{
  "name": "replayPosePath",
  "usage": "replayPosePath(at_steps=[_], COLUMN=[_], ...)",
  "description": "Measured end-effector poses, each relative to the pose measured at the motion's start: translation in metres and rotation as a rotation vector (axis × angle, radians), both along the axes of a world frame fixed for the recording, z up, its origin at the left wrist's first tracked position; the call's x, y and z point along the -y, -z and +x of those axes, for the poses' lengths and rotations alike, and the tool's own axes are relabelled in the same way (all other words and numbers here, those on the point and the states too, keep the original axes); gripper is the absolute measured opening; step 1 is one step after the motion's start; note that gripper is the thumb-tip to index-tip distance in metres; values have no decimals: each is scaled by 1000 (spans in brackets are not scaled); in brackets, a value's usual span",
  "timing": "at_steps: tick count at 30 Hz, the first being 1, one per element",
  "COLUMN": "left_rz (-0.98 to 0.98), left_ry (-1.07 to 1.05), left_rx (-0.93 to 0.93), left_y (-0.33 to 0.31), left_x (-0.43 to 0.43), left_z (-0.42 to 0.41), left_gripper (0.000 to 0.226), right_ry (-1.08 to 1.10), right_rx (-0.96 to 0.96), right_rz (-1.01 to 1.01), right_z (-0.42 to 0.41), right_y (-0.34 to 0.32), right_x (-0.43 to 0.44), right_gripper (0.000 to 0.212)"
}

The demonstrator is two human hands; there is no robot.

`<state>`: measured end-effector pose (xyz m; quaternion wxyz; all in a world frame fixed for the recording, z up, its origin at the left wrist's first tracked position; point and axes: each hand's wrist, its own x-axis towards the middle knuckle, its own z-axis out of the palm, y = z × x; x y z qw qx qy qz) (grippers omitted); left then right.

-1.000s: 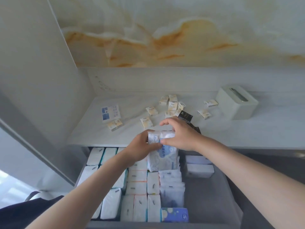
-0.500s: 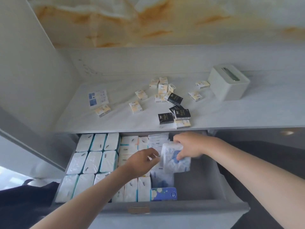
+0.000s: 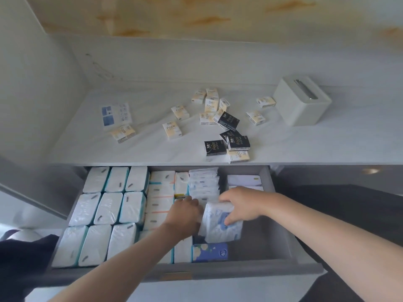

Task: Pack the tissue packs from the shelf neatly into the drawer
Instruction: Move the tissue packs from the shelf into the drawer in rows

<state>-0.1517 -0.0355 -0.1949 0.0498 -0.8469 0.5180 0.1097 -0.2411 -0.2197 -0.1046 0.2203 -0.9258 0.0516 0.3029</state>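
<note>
Head view: the right hand [image 3: 239, 205] holds a soft white-and-blue tissue pack [image 3: 220, 228] upright inside the drawer [image 3: 281, 216], its grip curled over the pack's top edge. The pack stands in the middle column, between a row of clear-wrapped packs [image 3: 204, 184] behind it and a blue pack [image 3: 210, 252] in front. The left hand [image 3: 185, 212] is just beside the pack's left edge. Its fingers are blurred, so I cannot tell whether that grip is spread or curled. To seat the pack well, I would press the rear row back, slide the pack straight down and square it with its neighbours. Many small packs [image 3: 218, 118] lie scattered on the shelf [image 3: 327, 147].
</note>
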Motion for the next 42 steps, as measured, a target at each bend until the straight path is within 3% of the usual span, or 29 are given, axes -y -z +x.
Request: replayPosePath(at_steps=[4, 7, 9, 15, 18, 20, 25, 32, 35, 38, 42], left_rz=[-209, -212, -207, -157, -122, 0, 3, -148, -243, -139, 20], left_ry=[-116, -100, -97, -33, 13, 129, 160, 146, 95, 44, 54], left_rx=[-106, -107, -121, -230, -221, -75, 44, 108, 58, -42, -20], left_y=[-7, -2, 0, -3, -8, -5, 4, 9, 14, 18, 21], left_x=[-2, -6, -6, -9, -10, -8, -7, -14, -15, -16, -19], left_z=[13, 10, 9, 16, 12, 10, 2, -6, -8, -4, -5], left_gripper=[34, 32, 33, 46, 74, 87, 74, 51, 59, 92, 86], right_ry=[-65, -138, -161, 179, 285, 416, 720, 902, 847, 763, 663], right_rx=[149, 301, 297, -28, -204, -242, -360, -182, -177, -174, 8], right_rz=[-121, -185, -180, 161, 242, 245, 241, 526, 462, 335, 220], right_z=[-7, -19, -28, -21, -15, -10, -9, -16, -21, -17, -12], right_y=[22, 53, 75, 69, 47, 40, 50, 83, 84, 87, 79], right_x=[-23, -49, -62, -53, -34, -20, -21, -32, -33, -43, -50], right_gripper=[32, 34, 33, 61, 35, 35, 48, 38, 41, 53, 82])
